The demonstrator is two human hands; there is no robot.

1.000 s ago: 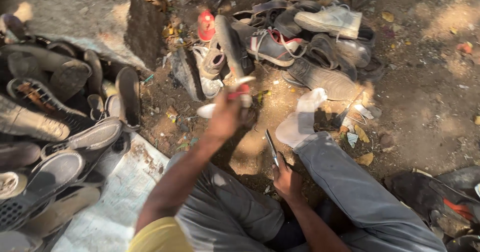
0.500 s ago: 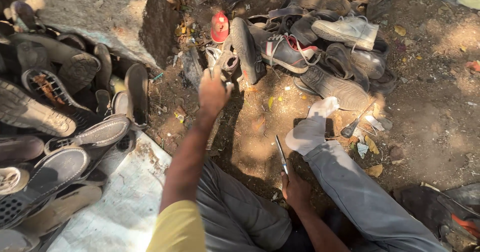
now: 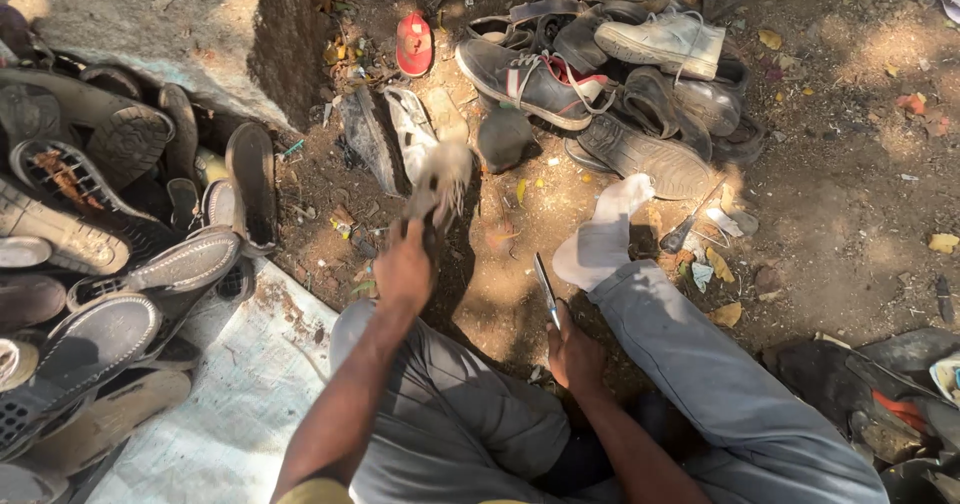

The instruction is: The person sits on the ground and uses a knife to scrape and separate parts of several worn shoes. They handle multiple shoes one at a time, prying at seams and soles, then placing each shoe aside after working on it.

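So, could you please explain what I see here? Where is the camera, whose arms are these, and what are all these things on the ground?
The camera sits on a person's head and looks down, so the two arms are that person's own. There is no machine. The person sits on the dirt ground in grey trousers, one foot in a white sock.

The left hand holds a shoe; it is blurred, so its details cannot be told. The right hand holds a thin metal blade, which points away from the body.

Ahead lies a pile of worn shoes, with a small red shoe beside it. On the person's left, many loose soles are stacked by a stone block and a white sheet.
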